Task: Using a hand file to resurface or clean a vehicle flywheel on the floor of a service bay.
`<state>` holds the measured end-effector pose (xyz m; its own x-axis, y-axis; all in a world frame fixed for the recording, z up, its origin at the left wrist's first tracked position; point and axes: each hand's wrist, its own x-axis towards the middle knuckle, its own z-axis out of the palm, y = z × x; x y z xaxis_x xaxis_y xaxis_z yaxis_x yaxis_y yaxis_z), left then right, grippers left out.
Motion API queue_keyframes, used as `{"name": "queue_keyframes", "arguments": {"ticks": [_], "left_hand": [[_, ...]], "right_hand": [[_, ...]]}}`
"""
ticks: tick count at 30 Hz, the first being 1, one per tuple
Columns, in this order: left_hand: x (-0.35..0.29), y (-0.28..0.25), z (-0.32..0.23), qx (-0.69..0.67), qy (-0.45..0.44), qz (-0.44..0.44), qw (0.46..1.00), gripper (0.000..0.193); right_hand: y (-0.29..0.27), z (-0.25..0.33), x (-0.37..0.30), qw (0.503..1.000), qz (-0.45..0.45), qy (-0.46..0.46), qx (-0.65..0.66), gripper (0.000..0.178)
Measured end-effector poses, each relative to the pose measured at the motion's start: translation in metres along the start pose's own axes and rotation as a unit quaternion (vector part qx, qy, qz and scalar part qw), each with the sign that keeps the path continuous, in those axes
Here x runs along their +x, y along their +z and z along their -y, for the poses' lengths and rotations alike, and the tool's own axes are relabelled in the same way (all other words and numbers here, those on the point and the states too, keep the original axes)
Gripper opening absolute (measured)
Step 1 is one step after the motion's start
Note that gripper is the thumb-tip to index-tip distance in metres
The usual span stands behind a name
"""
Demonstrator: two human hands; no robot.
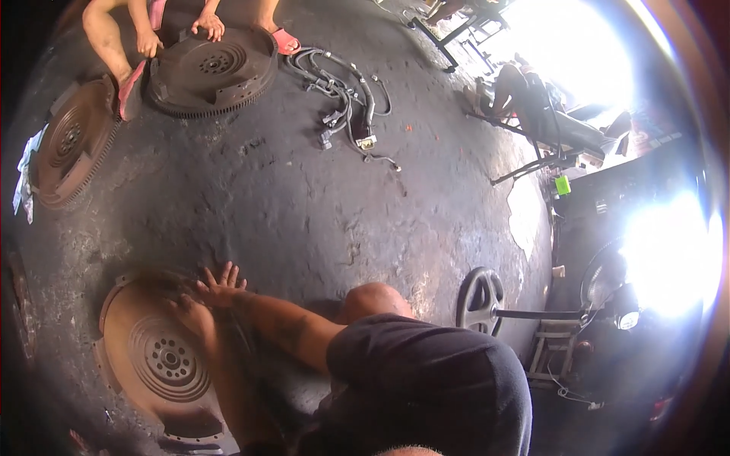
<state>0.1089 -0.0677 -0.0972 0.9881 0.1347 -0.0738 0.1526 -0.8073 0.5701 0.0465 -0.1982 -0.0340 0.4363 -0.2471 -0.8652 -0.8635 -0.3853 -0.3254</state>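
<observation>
We've got the rusty flywheel disc (pixel 156 353) flat on the oily floor (pixel 304 197), lower left. Right hand (pixel 220 283) splayed open at its upper rim; left hand (pixel 192 313) on the face, fingers unclear. Looks heavy, rigid, gritty: grip opposite rim edges, 2 hands.

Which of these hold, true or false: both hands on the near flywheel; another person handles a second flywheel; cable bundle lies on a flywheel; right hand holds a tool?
1. Both hands rest on the near flywheel. True: left hand, right hand at its upper rim.
2. Another person's hands touch the far flywheel. True.
3. The cable bundle lies on a flywheel. False: it lies on the floor, apart.
4. The right hand holds a tool. False: fingers spread, empty.
</observation>
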Motion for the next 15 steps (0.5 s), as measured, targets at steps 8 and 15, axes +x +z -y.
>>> {"name": "queue_keyframes", "arguments": {"ticks": [8,15], "left_hand": [[0.006,-0.048,-0.039,-0.435,-0.289,0.104,0.846,0.058],[0.044,-0.005,0.021,-0.421,-0.291,0.167,0.843,0.057]], "right_hand": [[0.023,0.007,0.007,0.999,-0.040,-0.028,0.007,0.077],[0.011,-0.001,0.002,0.998,-0.056,-0.027,0.005,0.079]]}}
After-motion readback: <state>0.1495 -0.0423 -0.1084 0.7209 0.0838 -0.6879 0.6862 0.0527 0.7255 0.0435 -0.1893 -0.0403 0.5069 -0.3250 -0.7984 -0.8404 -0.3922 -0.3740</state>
